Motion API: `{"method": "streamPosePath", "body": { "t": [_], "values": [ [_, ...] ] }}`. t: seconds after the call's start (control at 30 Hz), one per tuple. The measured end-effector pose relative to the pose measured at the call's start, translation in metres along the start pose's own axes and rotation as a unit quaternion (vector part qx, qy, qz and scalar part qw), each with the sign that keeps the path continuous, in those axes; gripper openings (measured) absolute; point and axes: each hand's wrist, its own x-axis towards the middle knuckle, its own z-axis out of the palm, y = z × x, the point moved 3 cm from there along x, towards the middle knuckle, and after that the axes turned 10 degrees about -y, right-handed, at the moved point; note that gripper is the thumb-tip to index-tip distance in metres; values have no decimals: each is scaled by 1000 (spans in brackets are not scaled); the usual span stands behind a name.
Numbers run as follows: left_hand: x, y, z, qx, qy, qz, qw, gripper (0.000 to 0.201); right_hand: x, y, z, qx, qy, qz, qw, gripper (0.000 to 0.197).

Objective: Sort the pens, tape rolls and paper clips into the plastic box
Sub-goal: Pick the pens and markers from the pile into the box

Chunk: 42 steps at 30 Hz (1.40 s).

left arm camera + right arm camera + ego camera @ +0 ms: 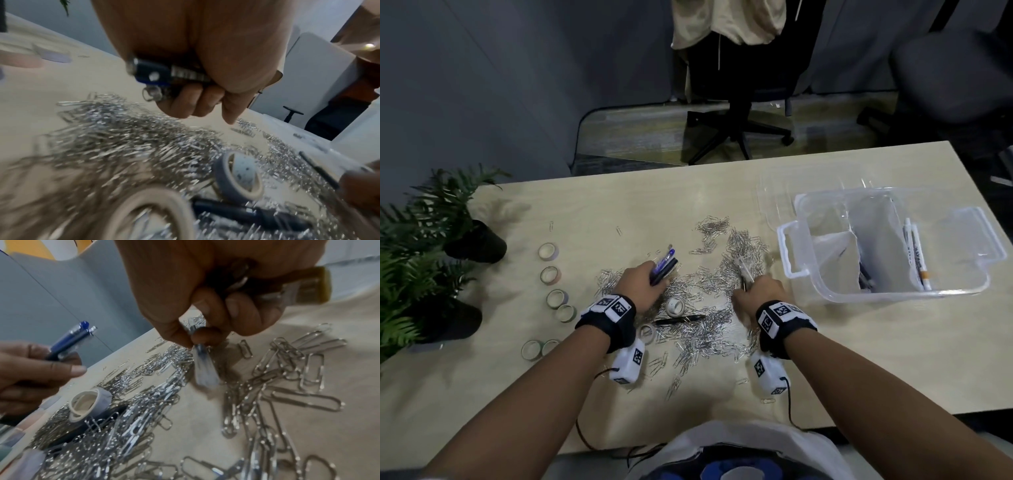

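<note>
Two hands are busy; left hand (642,278) hugs a pens bunch (666,265); right hand (758,289) pinches one pen (203,369) over paper clips (709,329); lift slowly, shake clips off; plastic box (890,291) waits beside it.

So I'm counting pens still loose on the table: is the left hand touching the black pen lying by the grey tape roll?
Apart. The head view shows the black pen lying among paper clips, with table between it and the left hand.
</note>
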Motion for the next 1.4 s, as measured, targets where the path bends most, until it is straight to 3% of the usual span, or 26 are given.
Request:
{"method": "streamPosePath", "body": {
  "t": [0.23, 0.33, 0.53, 0.63, 0.83, 0.97, 1.17, 1.27, 1.4],
  "values": [
    [-27, -32, 15, 4, -52, 6, 999, 16, 4, -24, 20, -43, -6, -103, 994, 17],
    [-35, -40, 25, 28, -85, 24, 996, 12, 3, -37, 33, -43, -33, -157, 986, 26],
    [-45, -30, 36, 113, -20, 62, 991, 15, -4, -55, 54, -136, -89, -233, 959, 16],
    [-44, -23, 42, 165, 1, 73, 984, 17, -6, -60, 58, -149, -92, -235, 956, 16],
    [-41, -18, 45, 223, -25, 112, 968, 19, -4, -59, 58, -176, -99, -229, 952, 13],
    [-43, -24, 45, 205, -35, 100, 973, 21, 0, -55, 56, -184, -103, -223, 952, 6],
    [-37, -33, 41, 87, -62, 43, 993, 14, 1, -51, 54, -193, -113, -220, 949, 5],
    [-36, -32, 36, 102, -93, 58, 989, 19, 4, -47, 55, -191, -109, -215, 952, 7],
    [-45, -28, 36, 157, -72, 69, 983, 18, 5, -48, 55, -205, -104, -219, 948, 5]
  ]
}}
